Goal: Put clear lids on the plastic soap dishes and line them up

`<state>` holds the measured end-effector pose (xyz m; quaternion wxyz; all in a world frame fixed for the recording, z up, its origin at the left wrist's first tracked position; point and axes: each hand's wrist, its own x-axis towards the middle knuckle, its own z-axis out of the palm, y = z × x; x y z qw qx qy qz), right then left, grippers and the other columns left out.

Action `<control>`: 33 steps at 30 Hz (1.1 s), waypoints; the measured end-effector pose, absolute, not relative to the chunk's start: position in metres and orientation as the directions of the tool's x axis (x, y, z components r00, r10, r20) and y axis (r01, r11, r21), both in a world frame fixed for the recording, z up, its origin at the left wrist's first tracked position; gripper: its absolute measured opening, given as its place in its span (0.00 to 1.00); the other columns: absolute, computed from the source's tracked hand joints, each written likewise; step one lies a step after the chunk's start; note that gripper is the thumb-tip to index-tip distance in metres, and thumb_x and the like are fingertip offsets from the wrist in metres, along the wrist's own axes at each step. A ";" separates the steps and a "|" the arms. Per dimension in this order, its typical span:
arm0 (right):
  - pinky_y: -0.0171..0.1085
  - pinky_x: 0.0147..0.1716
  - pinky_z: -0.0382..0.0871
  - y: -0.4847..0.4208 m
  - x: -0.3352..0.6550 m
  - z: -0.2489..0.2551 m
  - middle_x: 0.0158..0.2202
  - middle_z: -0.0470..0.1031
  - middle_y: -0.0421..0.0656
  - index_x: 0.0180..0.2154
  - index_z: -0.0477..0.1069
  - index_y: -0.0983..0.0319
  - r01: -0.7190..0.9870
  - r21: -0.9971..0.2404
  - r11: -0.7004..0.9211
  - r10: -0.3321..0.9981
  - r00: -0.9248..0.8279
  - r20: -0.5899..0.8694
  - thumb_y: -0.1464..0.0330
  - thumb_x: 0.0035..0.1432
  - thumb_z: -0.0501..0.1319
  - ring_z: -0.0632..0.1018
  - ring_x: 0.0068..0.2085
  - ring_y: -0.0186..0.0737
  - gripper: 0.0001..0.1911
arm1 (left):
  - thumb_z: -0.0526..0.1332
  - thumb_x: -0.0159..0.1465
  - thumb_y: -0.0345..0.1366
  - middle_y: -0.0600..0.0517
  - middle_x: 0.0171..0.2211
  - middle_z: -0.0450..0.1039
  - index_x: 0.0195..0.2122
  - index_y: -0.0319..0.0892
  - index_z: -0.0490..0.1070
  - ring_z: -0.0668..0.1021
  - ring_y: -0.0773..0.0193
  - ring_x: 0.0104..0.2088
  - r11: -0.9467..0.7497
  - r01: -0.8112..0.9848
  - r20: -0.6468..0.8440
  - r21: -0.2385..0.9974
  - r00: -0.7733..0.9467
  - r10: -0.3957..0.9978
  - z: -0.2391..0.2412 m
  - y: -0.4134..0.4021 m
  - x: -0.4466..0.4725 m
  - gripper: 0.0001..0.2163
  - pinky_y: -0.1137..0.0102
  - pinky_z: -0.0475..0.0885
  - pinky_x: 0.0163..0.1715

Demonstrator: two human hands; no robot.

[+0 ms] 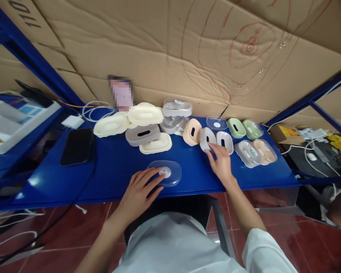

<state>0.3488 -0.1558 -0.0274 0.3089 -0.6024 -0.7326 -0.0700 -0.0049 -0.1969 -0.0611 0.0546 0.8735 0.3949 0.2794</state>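
Observation:
My left hand lies flat on a clear oval lid near the front edge of the blue shelf, fingers stretched over it. My right hand reaches to a white oval soap-box part standing on edge, fingertips touching it, with a second white part right beside it. A peach part leans just left of these.
Cream, grey and clear box parts are stacked at the back middle. Green parts and grey and peach trays lie to the right. A black phone and a cable lie at left. Cardboard lines the back.

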 end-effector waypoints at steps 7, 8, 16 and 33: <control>0.53 0.67 0.65 -0.235 0.340 -0.039 0.56 0.82 0.45 0.61 0.73 0.55 0.864 -0.276 0.421 0.816 -0.228 0.531 0.71 0.74 0.60 0.82 0.58 0.46 0.17 | 0.57 0.78 0.39 0.45 0.68 0.71 0.66 0.50 0.72 0.76 0.51 0.64 -0.721 0.620 0.438 0.310 0.579 0.687 -0.051 -0.187 0.003 0.17 0.54 0.69 0.62; 0.53 0.67 0.64 -0.243 0.339 -0.042 0.57 0.82 0.45 0.61 0.73 0.55 0.868 -0.273 0.414 0.827 -0.233 0.512 0.72 0.74 0.60 0.81 0.58 0.45 0.17 | 0.56 0.78 0.39 0.43 0.69 0.70 0.68 0.49 0.70 0.75 0.50 0.64 -0.687 0.659 0.442 0.306 0.541 0.715 -0.050 -0.180 0.002 0.19 0.54 0.69 0.61; 0.65 0.72 0.51 -0.255 0.286 -0.051 0.74 0.63 0.54 0.69 0.66 0.52 0.931 -0.150 0.333 0.877 -0.247 0.413 0.53 0.72 0.64 0.63 0.75 0.61 0.29 | 0.52 0.77 0.34 0.41 0.61 0.77 0.67 0.39 0.72 0.75 0.42 0.60 -0.473 0.869 0.376 0.146 0.394 0.839 -0.056 -0.138 0.001 0.20 0.51 0.72 0.55; 0.65 0.66 0.64 -0.214 0.327 -0.056 0.75 0.56 0.62 0.76 0.54 0.57 0.945 -0.284 0.163 0.894 -0.019 0.449 0.52 0.73 0.61 0.64 0.74 0.65 0.38 | 0.61 0.75 0.33 0.47 0.50 0.82 0.50 0.46 0.80 0.78 0.51 0.55 -0.616 0.725 0.458 0.309 0.454 0.764 -0.057 -0.221 -0.018 0.08 0.57 0.73 0.54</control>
